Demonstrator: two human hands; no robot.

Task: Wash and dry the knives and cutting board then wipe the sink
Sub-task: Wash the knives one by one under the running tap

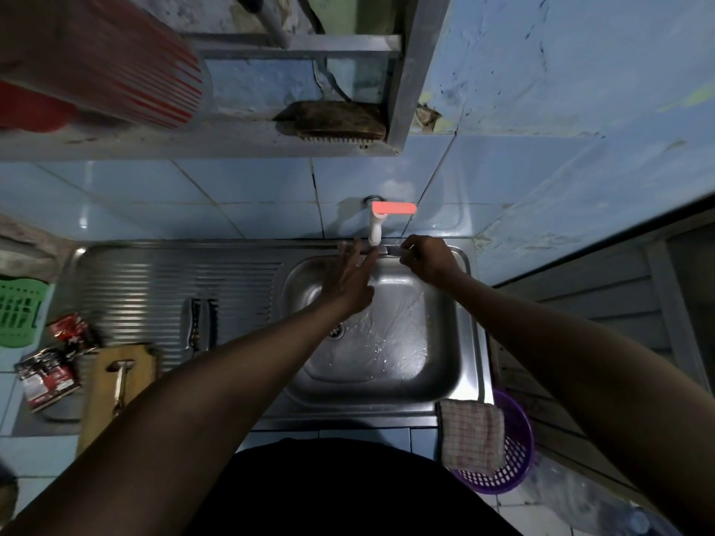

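Head view: under the white tap [374, 226], the right hand [425, 259] closes its fingers around a knife [389, 250] held over the sink [470, 342]. The left hand [350, 282], fingers spread flat, touches the blade. Another knife [199, 323] lies on the drainboard; the cutting board [104, 388] rests on the surface at left.

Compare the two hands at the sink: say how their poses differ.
The left hand is spread flat with fingers extended under the tap; the right hand is curled in a grip on a knife. The left hand holds nothing and hovers over the sink; the right sits at its back rim. Both reach toward the tap.
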